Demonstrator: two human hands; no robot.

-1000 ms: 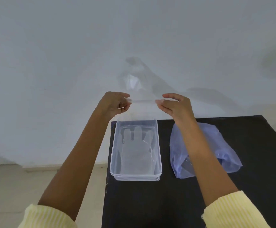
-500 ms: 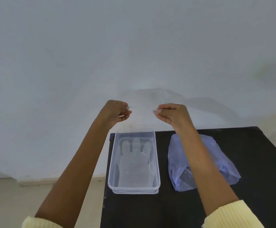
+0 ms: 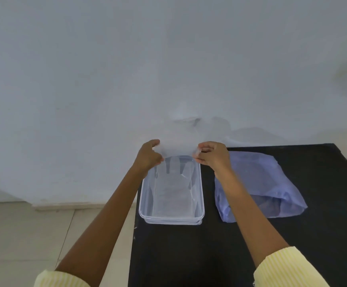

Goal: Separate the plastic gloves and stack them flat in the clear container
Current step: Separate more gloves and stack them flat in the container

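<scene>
A thin clear plastic glove (image 3: 176,149) is stretched between my two hands above the far end of the clear container (image 3: 201,187). My left hand (image 3: 148,156) pinches its left edge and my right hand (image 3: 213,155) pinches its right edge. The glove's upper part billows toward the wall and is hard to make out. Inside the container lies at least one flat clear glove (image 3: 173,193), fingers pointing away from me. The container stands on the left part of a black table (image 3: 189,255).
A bluish translucent plastic bag (image 3: 271,183) lies on the table right of the container, its open mouth toward me. A pale wall stands right behind the table. Tiled floor shows at the left, past the table's left edge.
Both hands came down and toward me with the glove, from against the wall to just over the container's far end. The glove now hangs partly over the container.
</scene>
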